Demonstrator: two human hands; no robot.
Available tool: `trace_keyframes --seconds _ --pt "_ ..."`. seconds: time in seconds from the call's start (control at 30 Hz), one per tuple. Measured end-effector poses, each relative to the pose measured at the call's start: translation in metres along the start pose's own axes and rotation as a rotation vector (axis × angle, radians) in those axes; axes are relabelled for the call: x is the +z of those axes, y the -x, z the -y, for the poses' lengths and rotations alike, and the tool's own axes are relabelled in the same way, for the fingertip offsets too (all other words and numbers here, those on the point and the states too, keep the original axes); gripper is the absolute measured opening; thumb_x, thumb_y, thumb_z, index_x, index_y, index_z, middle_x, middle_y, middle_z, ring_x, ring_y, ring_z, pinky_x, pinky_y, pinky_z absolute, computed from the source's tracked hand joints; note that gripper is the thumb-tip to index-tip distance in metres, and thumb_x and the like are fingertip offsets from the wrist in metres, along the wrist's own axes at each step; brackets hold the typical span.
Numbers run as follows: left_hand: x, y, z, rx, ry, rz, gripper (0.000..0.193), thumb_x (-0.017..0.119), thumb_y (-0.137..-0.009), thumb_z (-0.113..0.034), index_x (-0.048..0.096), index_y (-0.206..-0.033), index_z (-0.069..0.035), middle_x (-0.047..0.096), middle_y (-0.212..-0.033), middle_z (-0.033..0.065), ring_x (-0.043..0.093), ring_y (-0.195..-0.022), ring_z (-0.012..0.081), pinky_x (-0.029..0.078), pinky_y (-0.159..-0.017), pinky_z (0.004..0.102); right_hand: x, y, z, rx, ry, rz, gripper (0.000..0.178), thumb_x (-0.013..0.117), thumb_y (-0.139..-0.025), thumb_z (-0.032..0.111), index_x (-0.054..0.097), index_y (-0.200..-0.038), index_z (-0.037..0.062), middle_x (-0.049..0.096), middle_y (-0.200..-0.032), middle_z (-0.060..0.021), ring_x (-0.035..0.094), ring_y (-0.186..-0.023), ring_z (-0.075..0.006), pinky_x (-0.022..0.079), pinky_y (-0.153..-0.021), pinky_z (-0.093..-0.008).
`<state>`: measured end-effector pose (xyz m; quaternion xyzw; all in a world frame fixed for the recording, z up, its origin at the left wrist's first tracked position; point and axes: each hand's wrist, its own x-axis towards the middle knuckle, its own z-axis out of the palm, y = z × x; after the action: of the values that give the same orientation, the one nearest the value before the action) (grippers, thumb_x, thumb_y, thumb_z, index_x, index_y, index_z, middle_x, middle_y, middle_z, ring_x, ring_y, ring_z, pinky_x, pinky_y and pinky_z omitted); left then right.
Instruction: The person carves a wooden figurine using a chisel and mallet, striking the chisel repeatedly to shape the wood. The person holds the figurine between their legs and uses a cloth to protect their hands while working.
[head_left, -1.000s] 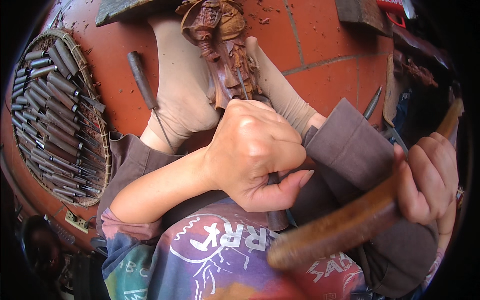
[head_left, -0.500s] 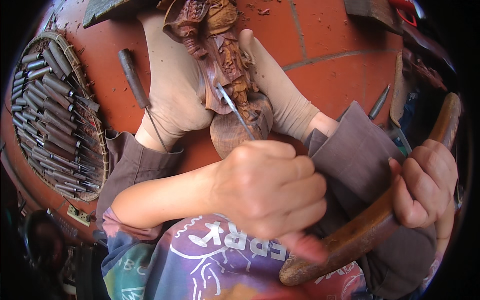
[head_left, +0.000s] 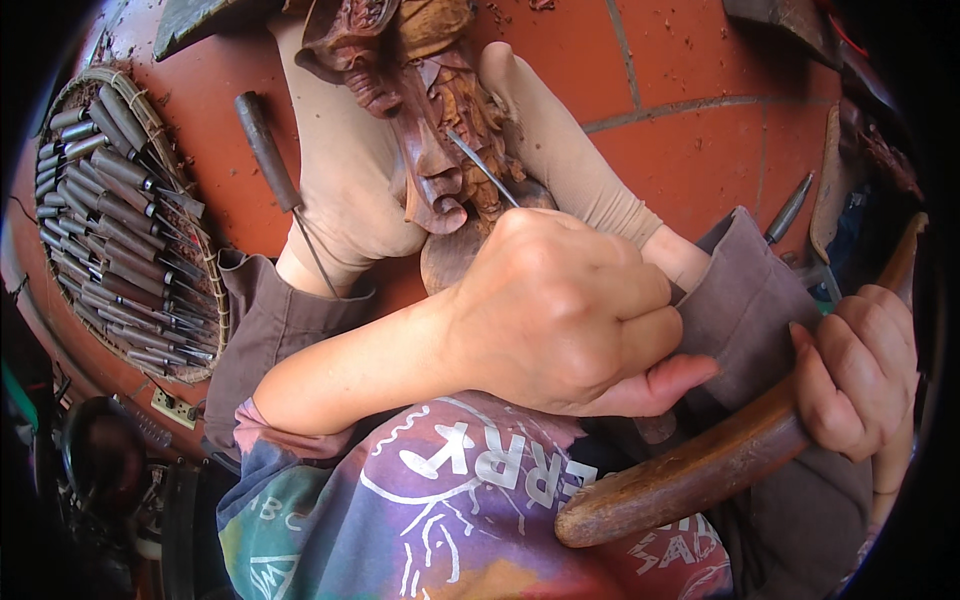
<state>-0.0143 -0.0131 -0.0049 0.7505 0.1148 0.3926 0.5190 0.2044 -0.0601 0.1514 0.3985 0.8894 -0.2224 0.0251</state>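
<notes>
A red tiled floor [head_left: 690, 165] is spreading under everything, with pale grout lines crossing it on the right and small wood chips [head_left: 655, 115] lying scattered there. Two dark wooden blocks are showing at the far edge, the left block [head_left: 205, 22] and the right block [head_left: 785, 22]. A socket strip [head_left: 174, 407] is lying at the near left, beside dark clutter that is too dim to make out.

On the left, one woven basket [head_left: 218, 275] is holding a packed heap of dark-handled tools [head_left: 120, 210], overlapping too closely for an exact count. Two loose tools are lying outside it: a long-handled tool [head_left: 267, 150] whose thin shaft is crossing the left ankle, and a pointed tool [head_left: 790, 208] on the right.

One carved wooden figure [head_left: 425, 140] is lying in the far middle, between two feet in beige socks [head_left: 345, 130]. The left hand [head_left: 580, 310] is closing its fingers around the handle of one chisel [head_left: 484, 168], its thumb sticking out to the right; the blade is slanting over the carving, and whether its tip is touching cannot be told. The right hand [head_left: 858, 370] is wrapping around one curved wooden club [head_left: 690, 470], whose near end is reaching left over the person's printed shirt [head_left: 330, 520].
</notes>
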Motion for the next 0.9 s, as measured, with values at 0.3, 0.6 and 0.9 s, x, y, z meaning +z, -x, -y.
trace_keyframes --seconds 0.3,0.6,0.9 --pt "-0.0004 0.0008 0.0037 -0.004 0.034 -0.005 0.035 0.076 -0.077 -0.028 0.052 -0.056 -0.012 0.048 -0.057 -0.0013 0.046 -0.044 0.0136 0.031 -0.036 0.0282 -0.0051 -0.0003 0.0005 0.005 -0.005 0.085 0.046 0.075 -0.056 -0.004 0.052 -0.095 -0.0066 0.054 -0.073 -0.0163 0.054 -0.062 -0.0288 0.044 -0.054 -0.0422" --pt "-0.0018 0.0016 0.0031 -0.006 0.030 -0.007 0.033 0.076 -0.076 -0.026 0.053 -0.057 -0.012 0.047 -0.057 -0.0014 0.046 -0.044 0.0141 0.032 -0.037 0.0280 -0.0071 -0.0005 0.0023 0.015 -0.003 0.112 0.047 0.075 -0.057 -0.005 0.052 -0.097 -0.0069 0.055 -0.075 -0.0172 0.055 -0.063 -0.0299 0.045 -0.055 -0.0434" --pt "-0.0009 0.0014 0.0036 -0.006 0.050 -0.017 0.034 0.074 -0.078 -0.026 0.053 -0.056 -0.012 0.047 -0.056 -0.0013 0.045 -0.043 0.0137 0.032 -0.037 0.0277 -0.0073 0.0000 0.0031 0.021 0.000 0.126 0.046 0.075 -0.058 -0.005 0.052 -0.098 -0.0073 0.055 -0.076 -0.0175 0.055 -0.064 -0.0305 0.045 -0.056 -0.0438"
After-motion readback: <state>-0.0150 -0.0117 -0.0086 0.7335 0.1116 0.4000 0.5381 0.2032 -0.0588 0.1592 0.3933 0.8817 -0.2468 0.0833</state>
